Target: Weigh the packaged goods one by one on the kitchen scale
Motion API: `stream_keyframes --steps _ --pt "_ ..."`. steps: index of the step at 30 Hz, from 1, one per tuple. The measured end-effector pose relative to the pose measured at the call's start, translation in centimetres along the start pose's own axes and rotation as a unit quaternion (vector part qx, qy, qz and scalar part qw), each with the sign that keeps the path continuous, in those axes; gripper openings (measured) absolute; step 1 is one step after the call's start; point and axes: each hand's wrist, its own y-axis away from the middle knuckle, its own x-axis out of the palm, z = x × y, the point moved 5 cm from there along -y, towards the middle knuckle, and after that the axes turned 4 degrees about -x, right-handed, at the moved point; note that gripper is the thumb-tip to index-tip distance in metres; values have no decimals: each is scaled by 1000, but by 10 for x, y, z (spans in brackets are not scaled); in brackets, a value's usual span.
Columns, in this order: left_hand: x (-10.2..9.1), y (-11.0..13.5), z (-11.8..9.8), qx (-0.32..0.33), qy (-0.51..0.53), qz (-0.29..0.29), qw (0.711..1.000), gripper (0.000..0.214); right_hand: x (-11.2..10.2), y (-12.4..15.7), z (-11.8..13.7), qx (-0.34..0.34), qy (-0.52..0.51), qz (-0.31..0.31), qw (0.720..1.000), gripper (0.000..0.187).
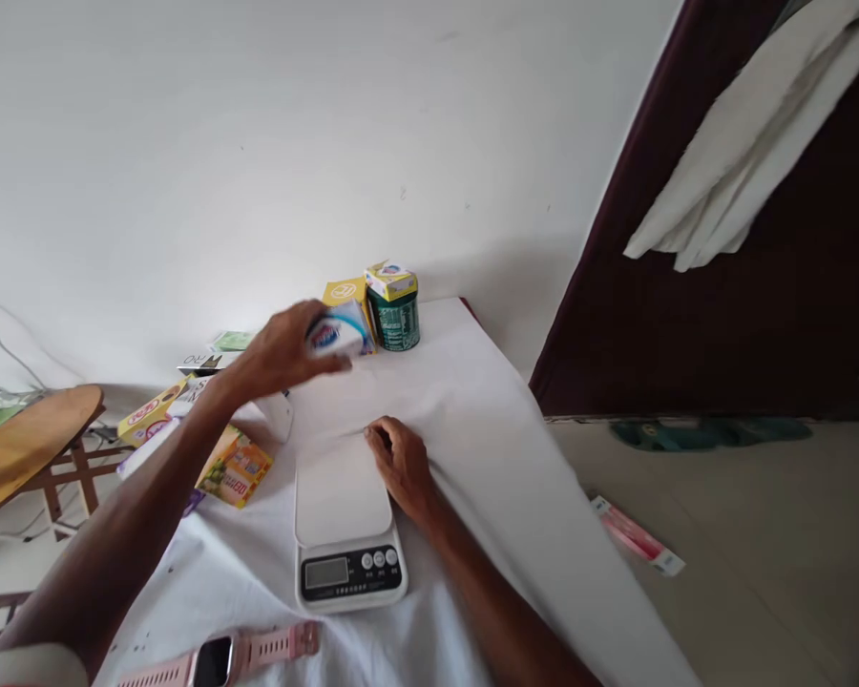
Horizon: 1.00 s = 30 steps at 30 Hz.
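My left hand (286,348) is closed around a small white-and-blue soap box (338,329), raised above the far part of the table. Loosely curled, my right hand (401,463) rests beside the far right corner of a white kitchen scale (344,496), with nothing visible in its fingers. The scale's platform is bare and its display looks blank. Behind the held box stand a yellow box (345,290) and a dark green canister (396,322). A yellow-and-white box (391,281) lies on top of the canister.
Left of the scale lies a pile of cartons, including an orange-and-green box (236,466) and a yellow box (150,412). A pink smartwatch (215,660) lies at the near edge. The white cloth-covered table (501,477) meets a wall behind. A red-and-white box (637,536) is on the floor.
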Motion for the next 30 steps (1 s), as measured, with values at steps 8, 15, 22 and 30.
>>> stream_keyframes --steps 8,15,22,30 --pt "86 144 -14 -32 37 144 988 56 0 3 2 20 17 28 999 33" --pt "104 152 -5 -38 78 126 988 76 0 2 7 32 34 60 997 40" --pt "92 161 2 -35 112 85 989 76 1 3 -1 64 64 67 994 45" --pt "80 176 14 -65 116 48 990 55 -1 2 3 77 81 58 992 44"
